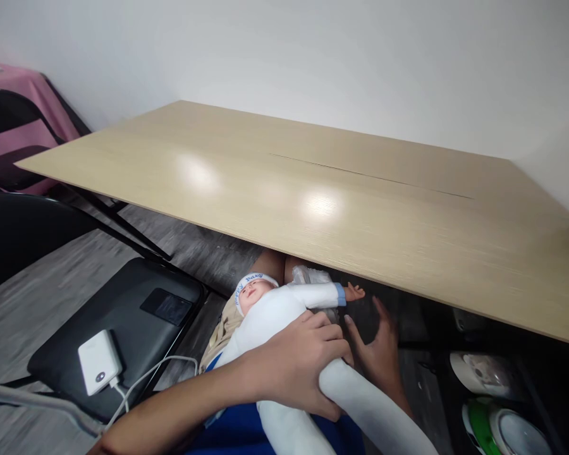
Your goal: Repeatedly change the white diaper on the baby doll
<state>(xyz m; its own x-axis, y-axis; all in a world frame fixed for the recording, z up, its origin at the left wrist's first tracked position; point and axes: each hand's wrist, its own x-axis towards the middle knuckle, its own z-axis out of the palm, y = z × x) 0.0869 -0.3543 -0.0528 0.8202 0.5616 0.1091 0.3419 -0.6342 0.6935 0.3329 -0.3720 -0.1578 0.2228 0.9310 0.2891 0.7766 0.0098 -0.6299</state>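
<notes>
A baby doll (275, 309) in a white outfit with blue cuffs and a white lettered cap lies across the lap, its head toward the table. My left hand (303, 360) is wrapped round the top of one of the doll's legs, near its hip. The doll's other leg hangs down toward the bottom edge of the view. Just to the right, my right hand (379, 341) is held with thumb and fingers apart, holding nothing, below the doll's outstretched hand (354, 292). Behind the doll's arm, a crumpled clear plastic bag (308, 275) shows partly.
A light wooden table (246, 183) stretches in front, its edge above the doll. On the left, a black chair seat (133, 303) carries a white power bank (99, 361) with a cable and a dark phone (167, 306). Several containers, one a green-rimmed tub (478, 423), stand low right.
</notes>
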